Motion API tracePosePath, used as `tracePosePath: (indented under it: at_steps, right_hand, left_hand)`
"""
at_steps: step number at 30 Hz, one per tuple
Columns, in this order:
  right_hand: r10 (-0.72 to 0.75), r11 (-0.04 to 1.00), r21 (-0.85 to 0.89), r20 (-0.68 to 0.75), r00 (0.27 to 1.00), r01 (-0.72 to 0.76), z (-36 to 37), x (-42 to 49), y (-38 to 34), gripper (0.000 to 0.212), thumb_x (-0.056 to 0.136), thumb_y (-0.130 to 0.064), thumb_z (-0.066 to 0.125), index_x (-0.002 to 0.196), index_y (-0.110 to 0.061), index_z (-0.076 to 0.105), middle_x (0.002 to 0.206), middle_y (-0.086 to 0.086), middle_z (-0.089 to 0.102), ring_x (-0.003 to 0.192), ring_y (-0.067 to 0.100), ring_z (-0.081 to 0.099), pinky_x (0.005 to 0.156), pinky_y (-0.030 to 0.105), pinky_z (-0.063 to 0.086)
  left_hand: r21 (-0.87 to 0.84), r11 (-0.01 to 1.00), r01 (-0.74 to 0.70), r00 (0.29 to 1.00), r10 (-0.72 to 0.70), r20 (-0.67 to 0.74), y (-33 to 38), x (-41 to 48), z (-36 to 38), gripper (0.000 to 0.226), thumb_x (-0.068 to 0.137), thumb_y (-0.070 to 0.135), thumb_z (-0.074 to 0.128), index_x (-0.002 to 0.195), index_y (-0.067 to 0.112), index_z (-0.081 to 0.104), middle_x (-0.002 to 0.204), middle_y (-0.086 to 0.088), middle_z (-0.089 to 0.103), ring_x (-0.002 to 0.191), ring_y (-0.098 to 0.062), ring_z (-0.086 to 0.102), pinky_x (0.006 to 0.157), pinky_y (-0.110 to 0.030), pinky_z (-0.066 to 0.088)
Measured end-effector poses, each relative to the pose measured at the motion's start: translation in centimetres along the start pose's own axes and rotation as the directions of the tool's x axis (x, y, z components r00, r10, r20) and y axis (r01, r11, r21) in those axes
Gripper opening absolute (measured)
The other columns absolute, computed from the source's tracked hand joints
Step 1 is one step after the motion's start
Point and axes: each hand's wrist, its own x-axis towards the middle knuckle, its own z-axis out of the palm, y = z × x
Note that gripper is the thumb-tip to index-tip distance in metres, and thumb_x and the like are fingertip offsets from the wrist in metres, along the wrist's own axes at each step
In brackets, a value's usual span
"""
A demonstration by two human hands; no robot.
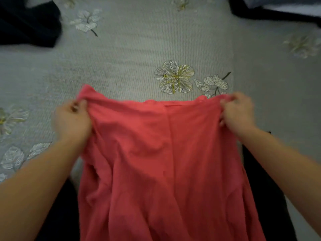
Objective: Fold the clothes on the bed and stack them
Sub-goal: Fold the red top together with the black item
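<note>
The coral garment (166,153) hangs stretched between both hands, left hand (72,119) and right hand (237,112) each gripping a top corner.

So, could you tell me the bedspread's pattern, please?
The grey textured bedspread bears white-and-yellow flowers; head view.

Coral garment (166,162): soft matt cloth; bedspread (139,49): ribbed weave.

Left hand (71,119) and right hand (238,112) at mid-frame, forearms extended, fingers curled, each pinching top edge of red garment (165,153).
</note>
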Motion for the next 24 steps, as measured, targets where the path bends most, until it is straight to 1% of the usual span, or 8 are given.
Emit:
tracePosePath:
  at_steps: [2, 5, 7, 9, 14, 17, 21, 24]
  right_hand:
    - [0.019, 0.979, 0.204, -0.2, 0.98, 0.023, -1.4, 2.1, -0.2, 0.017, 0.092, -0.023, 0.045, 0.076, -0.025, 0.045, 0.066, 0.017, 0.063, 0.041, 0.015, 0.058, 0.057, 0.045, 0.051]
    - [-0.015, 0.999, 0.044, -0.019, 1.0, 0.016, -1.6, 3.3, 1.3, 0.018, 0.096, -0.018, 0.048, 0.107, -0.01, 0.06, 0.082, 0.002, 0.062, 0.067, 0.009, 0.062, 0.082, 0.044, 0.05]
    - [-0.023, 0.98, -0.19, 0.14, 0.99, 0.05, -0.9, 2.4, 2.7, 0.044, 0.092, -0.017, 0.054, 0.134, -0.006, 0.048, 0.106, 0.004, 0.06, 0.099, 0.02, 0.059, 0.099, 0.039, 0.043]
    - [-0.114, 0.944, -0.286, 0.181, 0.977, 0.163, 0.0, 0.4, 3.7, 0.055, 0.092, -0.025, 0.052, 0.143, -0.009, 0.038, 0.134, 0.009, 0.054, 0.125, 0.024, 0.05, 0.108, 0.038, 0.035]
    - [-0.296, 0.755, -0.472, 0.374, 0.879, 0.455, 2.2, -5.7, 5.3, 0.073, 0.085, -0.058, 0.018, 0.152, -0.03, 0.015, 0.161, 0.002, 0.008, 0.148, 0.02, 0.002, 0.118, 0.04, 0.001]
    - [-0.255, 0.639, -0.557, 0.496, 0.83, 0.53, 3.0, -7.6, 6.9, 0.07, 0.084, -0.062, 0.003, 0.15, -0.038, -0.001, 0.161, -0.002, -0.007, 0.147, 0.017, -0.012, 0.118, 0.037, -0.008]
    - [-0.247, 0.75, -0.446, 0.496, 0.833, 0.488, 2.1, -6.5, 5.8, 0.068, 0.088, -0.058, 0.02, 0.151, -0.034, 0.016, 0.161, -0.001, 0.008, 0.148, 0.018, 0.003, 0.118, 0.037, 0.003]
    - [-0.309, 0.905, -0.23, 0.222, 0.925, 0.358, -0.3, -4.6, 4.3, 0.057, 0.094, -0.036, 0.046, 0.144, -0.011, 0.036, 0.142, 0.011, 0.043, 0.129, 0.024, 0.041, 0.106, 0.034, 0.031]
  left_hand:
    - [-0.13, 0.988, 0.083, 0.987, -0.099, -0.127, -0.8, 4.7, -0.7, 0.042, 0.085, 0.059, 0.044, 0.081, 0.019, 0.059, 0.077, -0.014, 0.064, 0.067, -0.025, 0.064, 0.067, -0.048, 0.054]
    - [-0.294, 0.949, 0.117, 0.993, -0.108, 0.047, -0.1, 6.1, -0.2, 0.028, 0.092, 0.035, 0.049, 0.115, 0.022, 0.056, 0.093, -0.011, 0.064, 0.066, -0.012, 0.067, 0.059, -0.029, 0.056]
    - [-0.068, 0.994, 0.082, 0.98, -0.068, 0.186, -0.3, 4.6, 1.5, 0.067, 0.092, 0.029, 0.056, 0.147, 0.006, 0.026, 0.133, -0.019, 0.052, 0.113, -0.027, 0.059, 0.096, -0.037, 0.047]
    - [0.124, 0.987, -0.102, 0.967, 0.069, 0.247, -0.2, 1.4, 2.5, 0.079, 0.092, 0.041, 0.049, 0.151, 0.003, 0.014, 0.149, -0.023, 0.033, 0.138, -0.033, 0.034, 0.115, -0.042, 0.025]
    - [0.333, 0.772, -0.54, 0.806, 0.362, 0.468, -0.6, -9.6, 4.2, 0.067, 0.091, 0.053, 0.022, 0.152, 0.027, 0.017, 0.16, -0.01, 0.006, 0.148, -0.027, -0.001, 0.116, -0.043, -0.002]
    - [0.414, 0.701, -0.581, 0.766, 0.299, 0.569, -2.4, -13.0, 4.6, 0.067, 0.09, 0.056, 0.013, 0.151, 0.03, 0.018, 0.161, -0.005, 0.004, 0.148, -0.023, -0.005, 0.117, -0.042, -0.002]
    - [0.425, 0.733, -0.531, 0.796, 0.258, 0.548, -2.0, -13.1, 4.8, 0.064, 0.092, 0.056, 0.017, 0.151, 0.032, 0.014, 0.161, -0.004, 0.0, 0.147, -0.022, -0.008, 0.117, -0.041, -0.005]
    - [0.39, 0.802, -0.452, 0.833, 0.222, 0.507, -1.7, -14.7, 4.6, 0.06, 0.098, 0.05, 0.027, 0.152, 0.028, 0.016, 0.161, -0.008, -0.004, 0.147, -0.024, -0.01, 0.118, -0.042, -0.004]
